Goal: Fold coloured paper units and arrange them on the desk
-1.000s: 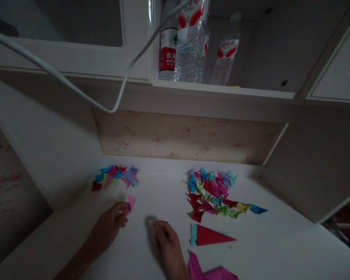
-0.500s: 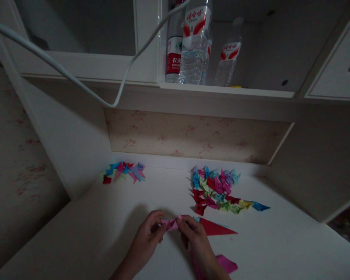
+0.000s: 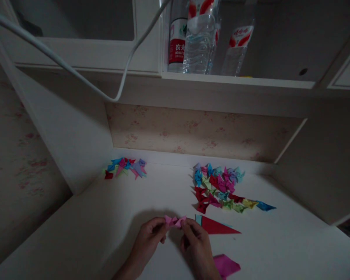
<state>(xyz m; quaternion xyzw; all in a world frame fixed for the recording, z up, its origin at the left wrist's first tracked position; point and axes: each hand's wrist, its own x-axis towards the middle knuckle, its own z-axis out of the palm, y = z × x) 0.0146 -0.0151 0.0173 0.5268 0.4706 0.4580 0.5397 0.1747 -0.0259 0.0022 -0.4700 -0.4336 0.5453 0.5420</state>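
Note:
A small folded piece of pink paper is stretched between my two hands above the white desk. My left hand pinches its left end between thumb and fingers. The right end is gripped the same way by my right hand. Just past my right hand lies a red paper triangle with light blue paper under it. Nearer to me, a magenta folded paper is partly covered by my right wrist.
Colourful folded paper pieces lie grouped at the back right, and a smaller pile sits at the back left. Overhead, a white cable hangs before a cabinet shelf holding plastic bottles.
My left hand has brought the pink paper rightward from near the left pile. My right hand has taken hold of its other end. The view has shifted slightly.

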